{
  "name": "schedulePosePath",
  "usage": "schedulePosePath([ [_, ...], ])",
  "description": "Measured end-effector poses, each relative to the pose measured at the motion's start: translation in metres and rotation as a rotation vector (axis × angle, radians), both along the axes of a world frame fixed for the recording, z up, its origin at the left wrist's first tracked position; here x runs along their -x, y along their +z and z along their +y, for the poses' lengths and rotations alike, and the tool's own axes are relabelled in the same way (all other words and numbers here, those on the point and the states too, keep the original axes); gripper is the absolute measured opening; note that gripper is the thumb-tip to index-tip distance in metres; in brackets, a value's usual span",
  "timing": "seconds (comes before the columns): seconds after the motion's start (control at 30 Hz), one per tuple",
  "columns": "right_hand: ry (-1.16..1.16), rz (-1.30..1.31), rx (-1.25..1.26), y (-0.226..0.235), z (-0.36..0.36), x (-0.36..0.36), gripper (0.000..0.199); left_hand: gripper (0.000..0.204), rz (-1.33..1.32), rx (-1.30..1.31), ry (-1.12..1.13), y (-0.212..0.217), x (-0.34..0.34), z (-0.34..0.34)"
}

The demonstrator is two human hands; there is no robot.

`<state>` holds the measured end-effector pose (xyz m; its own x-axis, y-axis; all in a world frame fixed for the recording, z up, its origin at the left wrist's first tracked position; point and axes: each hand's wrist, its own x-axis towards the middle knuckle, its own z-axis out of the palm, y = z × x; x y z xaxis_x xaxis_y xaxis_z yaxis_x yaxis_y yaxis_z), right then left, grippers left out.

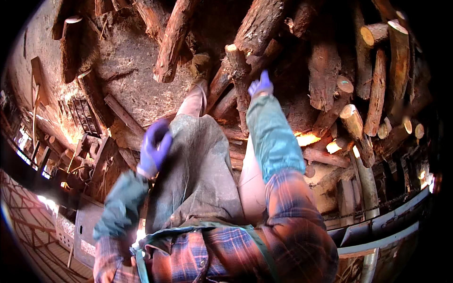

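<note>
I look down over my plaid shirt and grey apron (198, 165). My right hand (260, 86), in a purple glove, reaches forward and down onto a slim bark-covered log (239, 78) that leans among the pile; whether the fingers are closed around it is unclear. My left hand (155, 148), also in a purple glove, hangs beside the apron at my left thigh, fingers curled loosely, with nothing visible in it. A green sleeve cover (273, 139) wraps my right forearm. My boot (200, 66) stands on the sawdust ground just left of the log.
A heap of cut logs (373, 94) fills the right and top, several showing pale sawn ends. Loose logs (172, 40) lie on sawdust-covered ground (127, 70). Wooden planks and a grate (85, 115) lie at left. Metal rails (377, 231) run at lower right.
</note>
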<state>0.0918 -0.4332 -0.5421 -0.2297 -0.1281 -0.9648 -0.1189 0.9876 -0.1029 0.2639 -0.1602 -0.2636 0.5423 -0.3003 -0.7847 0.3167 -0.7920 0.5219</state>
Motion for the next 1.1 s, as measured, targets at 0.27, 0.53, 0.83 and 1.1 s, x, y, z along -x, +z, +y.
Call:
schedulePosePath([
  [0.27,0.363,-0.302,-0.396,0.057,0.081,0.078,0.063,0.118,0.014,-0.176,0.042,-0.247,-0.131,-0.066],
  [0.53,0.222,-0.49,-0.313,0.151,0.027,0.032,0.053,0.055,0.525,0.006,-0.188,-0.124,-0.1,-0.094],
  [0.83,0.233,-0.663,-0.289,0.305,0.089,-0.036,0.052,0.051,0.871,0.121,0.211,0.157,0.059,-0.042],
  [1.1,0.243,-0.209,0.25,0.421,0.056,0.014,0.081,0.095,0.22,-0.265,-0.619,0.254,0.103,-0.109],
])
